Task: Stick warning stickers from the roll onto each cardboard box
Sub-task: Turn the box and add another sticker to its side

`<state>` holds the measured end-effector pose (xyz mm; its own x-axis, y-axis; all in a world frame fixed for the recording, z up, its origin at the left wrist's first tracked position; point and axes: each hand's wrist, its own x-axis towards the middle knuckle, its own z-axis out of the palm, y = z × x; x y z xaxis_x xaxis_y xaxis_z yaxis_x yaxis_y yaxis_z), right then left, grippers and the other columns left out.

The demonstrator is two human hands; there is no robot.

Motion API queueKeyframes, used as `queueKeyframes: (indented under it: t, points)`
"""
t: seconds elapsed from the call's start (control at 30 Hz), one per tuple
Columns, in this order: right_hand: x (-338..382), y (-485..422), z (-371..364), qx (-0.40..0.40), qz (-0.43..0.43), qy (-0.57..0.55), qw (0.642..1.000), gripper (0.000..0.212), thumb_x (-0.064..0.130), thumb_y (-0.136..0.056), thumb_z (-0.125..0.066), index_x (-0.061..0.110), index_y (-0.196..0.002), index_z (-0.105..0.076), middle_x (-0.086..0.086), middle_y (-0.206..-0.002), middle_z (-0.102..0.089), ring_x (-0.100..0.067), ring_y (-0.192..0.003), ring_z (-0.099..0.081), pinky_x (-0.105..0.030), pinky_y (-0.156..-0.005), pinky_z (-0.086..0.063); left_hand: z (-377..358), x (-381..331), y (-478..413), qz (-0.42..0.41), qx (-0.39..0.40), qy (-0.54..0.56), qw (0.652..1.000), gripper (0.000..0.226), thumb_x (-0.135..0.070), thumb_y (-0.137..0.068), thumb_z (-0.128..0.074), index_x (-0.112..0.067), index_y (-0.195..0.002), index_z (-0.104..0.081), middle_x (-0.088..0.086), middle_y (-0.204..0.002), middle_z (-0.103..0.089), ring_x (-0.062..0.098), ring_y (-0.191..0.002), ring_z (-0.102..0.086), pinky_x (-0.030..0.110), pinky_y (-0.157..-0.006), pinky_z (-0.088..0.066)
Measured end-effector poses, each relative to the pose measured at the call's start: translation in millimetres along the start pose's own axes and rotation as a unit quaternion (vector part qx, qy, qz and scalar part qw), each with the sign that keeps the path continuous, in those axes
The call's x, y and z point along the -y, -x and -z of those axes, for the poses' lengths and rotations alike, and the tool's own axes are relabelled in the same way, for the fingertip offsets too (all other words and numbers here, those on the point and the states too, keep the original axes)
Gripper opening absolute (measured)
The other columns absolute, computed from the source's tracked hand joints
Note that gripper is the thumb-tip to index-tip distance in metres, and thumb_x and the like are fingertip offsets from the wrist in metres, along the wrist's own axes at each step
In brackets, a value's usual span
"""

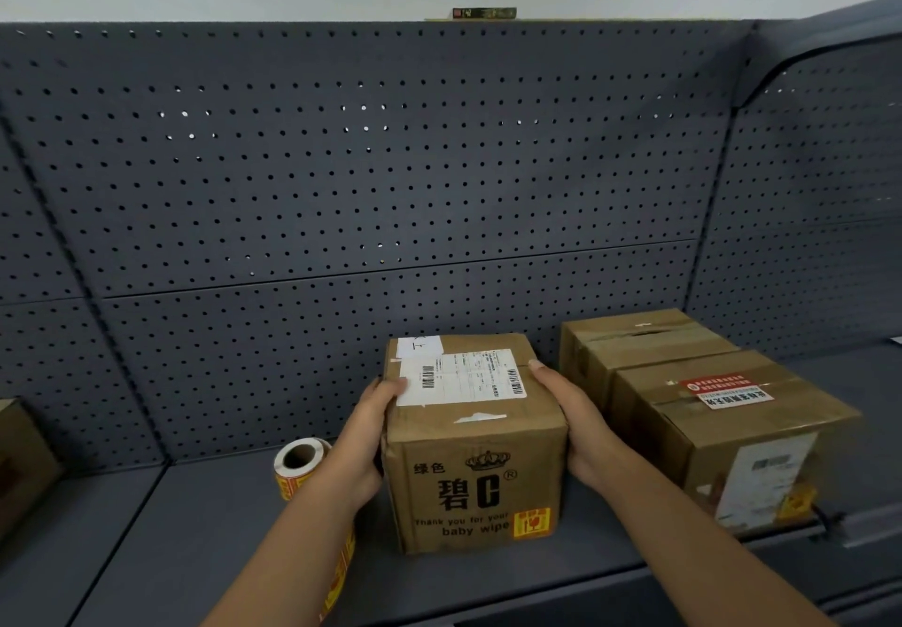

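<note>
The person clasps a brown cardboard box (476,480) printed with black lettering, which sits near the front of the dark grey metal shelf (195,529), between both hands. The left hand (376,431) presses on its left side with fingertips hooked over the top edge onto the white shipping label (463,377). The right hand (571,411) lies flat against the right side, with its digits fairly straight along the upper edge. Squeezing from opposite sides suits sliding or turning the box as a whole, not applying anything, since neither hand holds a sticker. A yellow warning sticker (532,523) already sits at the lower right of the printed front face, so this box looks done and is probably being repositioned or put aside. The roll (298,463) of yellow stickers on a white core lies on the shelf just left of the left wrist, and its loose strip (341,573) trails toward the shelf's front edge, within easy reach for the next peel. To the right, a taped brown box (722,426) with a red-and-white label on top shows a yellowish patch on its front, too blurred to be sure. Behind it another plain brown box (639,343) stands against the perforated grey back panel (341,187), with no sticker visible from here. The corner of a further carton (19,455) shows at the far left.
</note>
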<state>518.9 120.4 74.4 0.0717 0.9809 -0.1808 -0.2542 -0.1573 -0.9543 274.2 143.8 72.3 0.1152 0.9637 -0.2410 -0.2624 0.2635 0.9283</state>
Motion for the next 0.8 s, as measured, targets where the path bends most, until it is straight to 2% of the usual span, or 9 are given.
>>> queueKeyframes:
  t: [0.13,0.23,0.33,0.5,0.63,0.73,0.8]
  points:
    - [5.2,2.8,-3.2,-0.005,-0.021,-0.003,1.000,0.033,0.044,-0.101,-0.060,0.024,-0.124,-0.072,-0.008,-0.113,-0.079,-0.029,-0.110,-0.074,-0.047,-0.105,-0.053,0.3,1.1,7.4,0.003,0.014,0.029,0.999,0.039,-0.041,-0.099,-0.061,-0.021,-0.132,-0.064,0.011,-0.116,-0.078,0.034,-0.106,-0.075,0.041,-0.082,-0.058]
    - [12.1,6.5,-6.9,-0.015,-0.038,-0.003,0.999,0.030,0.039,-0.104,-0.056,0.020,-0.119,-0.073,-0.008,-0.106,-0.081,-0.029,-0.105,-0.075,-0.043,-0.098,-0.056,0.0,5.1,10.4,-0.006,0.025,0.040,0.999,0.041,-0.043,-0.100,-0.059,-0.023,-0.136,-0.062,0.010,-0.120,-0.077,0.033,-0.109,-0.075,0.044,-0.090,-0.057]
    - [14.4,6.8,-10.3,-0.015,-0.026,0.004,1.000,0.028,0.035,-0.106,-0.053,0.020,-0.121,-0.071,-0.008,-0.104,-0.081,-0.030,-0.104,-0.075,-0.046,-0.100,-0.056,1.9,7.4,10.3,-0.015,0.029,0.050,0.998,0.044,-0.042,-0.101,-0.057,-0.023,-0.141,-0.058,0.010,-0.125,-0.075,0.033,-0.112,-0.073,0.045,-0.094,-0.057]
    - [11.0,12.0,-16.0,0.009,0.004,0.000,1.000,0.023,0.030,-0.106,-0.053,0.024,-0.120,-0.070,-0.007,-0.107,-0.081,-0.026,-0.097,-0.078,-0.039,-0.080,-0.059,1.0,9.9,11.7,-0.027,0.025,0.073,0.997,0.037,-0.039,-0.102,-0.055,-0.024,-0.135,-0.061,0.011,-0.119,-0.077,0.035,-0.108,-0.074,0.044,-0.085,-0.058]
    - [15.7,11.6,-10.6,0.006,0.019,0.026,0.999,0.025,0.026,-0.105,-0.055,0.023,-0.125,-0.070,-0.006,-0.111,-0.080,-0.027,-0.103,-0.076,-0.039,-0.081,-0.058,-4.3,11.5,9.6,-0.043,0.021,0.080,0.996,0.036,-0.036,-0.102,-0.055,-0.022,-0.135,-0.061,0.010,-0.120,-0.077,0.035,-0.112,-0.073,0.049,-0.094,-0.057]
    - [29.1,15.9,-5.9,-0.026,0.052,0.067,0.996,0.015,0.021,-0.104,-0.059,0.032,-0.104,-0.069,0.004,-0.096,-0.079,-0.021,-0.096,-0.074,-0.032,-0.077,-0.056,-13.6,12.4,5.8,-0.036,0.025,0.084,0.995,0.036,-0.037,-0.102,-0.056,-0.024,-0.134,-0.062,0.011,-0.121,-0.076,0.036,-0.113,-0.072,0.054,-0.103,-0.053]
    - [37.3,15.9,2.6,-0.051,0.076,0.103,0.991,0.021,0.017,-0.104,-0.061,0.038,-0.101,-0.062,0.010,-0.094,-0.072,-0.010,-0.091,-0.068,-0.024,-0.071,-0.053,-22.0,14.8,1.8,-0.031,0.025,0.083,0.996,0.037,-0.038,-0.101,-0.057,-0.025,-0.135,-0.062,0.011,-0.122,-0.076,0.037,-0.113,-0.072,0.057,-0.106,-0.051]
